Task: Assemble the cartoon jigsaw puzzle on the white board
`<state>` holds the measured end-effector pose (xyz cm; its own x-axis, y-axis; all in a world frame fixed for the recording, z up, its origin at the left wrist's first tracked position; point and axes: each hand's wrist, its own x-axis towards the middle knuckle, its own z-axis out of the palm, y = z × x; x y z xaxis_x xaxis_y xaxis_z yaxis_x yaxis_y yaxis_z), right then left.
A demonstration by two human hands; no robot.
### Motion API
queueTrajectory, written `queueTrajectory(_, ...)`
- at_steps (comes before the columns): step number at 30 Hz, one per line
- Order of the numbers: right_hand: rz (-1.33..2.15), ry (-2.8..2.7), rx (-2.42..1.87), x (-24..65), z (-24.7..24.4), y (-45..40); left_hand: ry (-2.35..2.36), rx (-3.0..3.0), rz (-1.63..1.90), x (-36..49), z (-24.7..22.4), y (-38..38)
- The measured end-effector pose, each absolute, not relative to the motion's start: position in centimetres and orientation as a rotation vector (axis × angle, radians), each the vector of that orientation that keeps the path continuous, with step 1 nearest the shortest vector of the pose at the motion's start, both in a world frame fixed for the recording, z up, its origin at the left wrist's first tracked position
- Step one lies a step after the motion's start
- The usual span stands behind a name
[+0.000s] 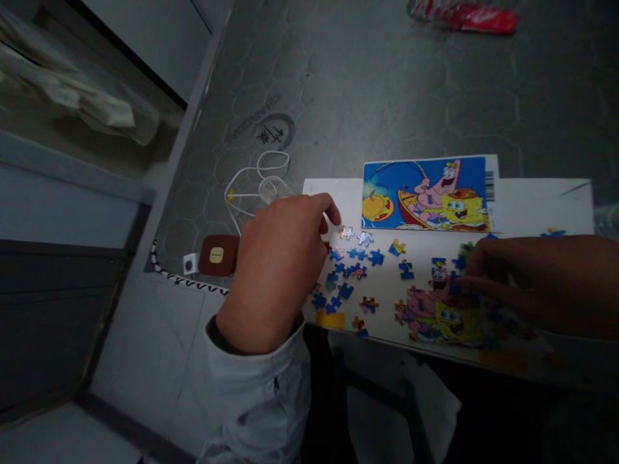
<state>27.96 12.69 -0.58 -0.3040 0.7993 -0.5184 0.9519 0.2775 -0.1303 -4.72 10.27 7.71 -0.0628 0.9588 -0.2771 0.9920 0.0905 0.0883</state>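
My left hand (285,258) hovers over the left end of the white board (532,200), fingers bent, index finger and thumb apart, nothing seen between them. Loose blue puzzle pieces (345,290) lie just right of it. At the right, my right hand (522,277) has its fingertips pinched at the upper right edge of the partly joined puzzle (449,316), by a blue piece (455,283). A dark shadow covers that side, and more pieces lie partly hidden under the hand. The picture card (425,193) with cartoon figures rests flat at the board's back edge.
A brown square case (217,254), a small white block (190,263) and a white cable (242,171) are at the left. Red packaging (488,18) lies at the far back. A dark chair frame (377,390) shows below the board's front edge.
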Motion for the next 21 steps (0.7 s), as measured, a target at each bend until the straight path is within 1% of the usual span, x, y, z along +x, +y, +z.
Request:
queueTrajectory(3, -0.669, 2.038, 1.570, 28.0, 1.5, 13.1, 2.099, 1.945, -0.157, -4.7, 7.7, 10.3)
queueTrajectory(8, -0.551, 1.919, 1.736, 28.9, 4.4, 13.5, 2.137, 1.890, -0.228, -4.4, 7.8, 10.6)
queueTrajectory(12, -0.550, 1.838, 1.833, 30.0, 5.1, 13.4, 2.107, 1.853, -0.238, -4.0, 8.2, 10.8)
queueTrajectory(16, -0.585, 1.785, 1.874, 30.8, 5.5, 13.2, 2.086, 1.860, -0.332, -3.8, 8.4, 10.8)
queueTrajectory(21, -0.551, 1.690, 1.950, 31.4, 5.7, 13.4, 2.074, 1.941, -0.331, -4.4, 7.5, 10.9)
